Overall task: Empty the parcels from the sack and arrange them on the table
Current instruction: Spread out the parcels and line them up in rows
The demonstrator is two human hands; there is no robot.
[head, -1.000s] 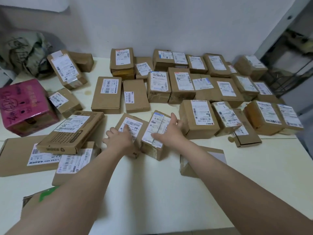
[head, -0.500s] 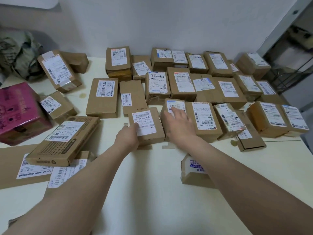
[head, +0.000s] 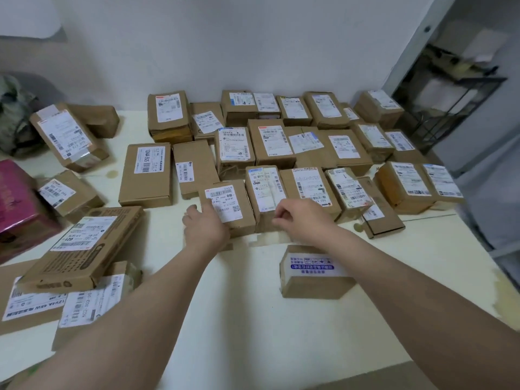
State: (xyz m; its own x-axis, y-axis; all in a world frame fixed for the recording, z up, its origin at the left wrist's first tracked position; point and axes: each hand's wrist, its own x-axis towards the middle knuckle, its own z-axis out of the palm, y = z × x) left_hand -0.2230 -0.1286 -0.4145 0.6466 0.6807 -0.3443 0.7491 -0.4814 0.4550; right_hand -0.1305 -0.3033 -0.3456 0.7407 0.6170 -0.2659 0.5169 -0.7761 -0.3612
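1. Brown cardboard parcels (head: 281,147), most with white shipping labels facing up, lie in close rows across the far half and right side of the pale surface (head: 253,319).
2. At the near edge of those rows, a parcel marked 010 (head: 228,201) sits flat, its right side touching a taller labelled parcel (head: 264,192).
3. The left hand (head: 204,230) rests on the near left corner of the parcel marked 010. Its fingers (head: 209,211) lie fairly straight and together on the label, with the thumb out to the left.
4. The right hand (head: 302,220) is at the near end of the taller labelled parcel. Its fingers (head: 278,213) are loosely curled and hold nothing, thumb close to forefinger. Whether they touch the cardboard I cannot tell.
5. Beside the right forearm, apart from the rows, a small box with blue print (head: 315,277) sits alone.
6. On the left the parcels lie less orderly. A flat box with a dotted pattern (head: 81,249) leans tilted on wide flat ones, and a labelled box (head: 67,136) rests tilted at the far left.
7. A pink box (head: 19,198) sits tilted at the left edge.
8. A grey-green sack (head: 14,119) lies crumpled at the far left corner, against the white wall (head: 253,38).
9. A dark metal shelf (head: 450,88) stands at the far right, off the surface.
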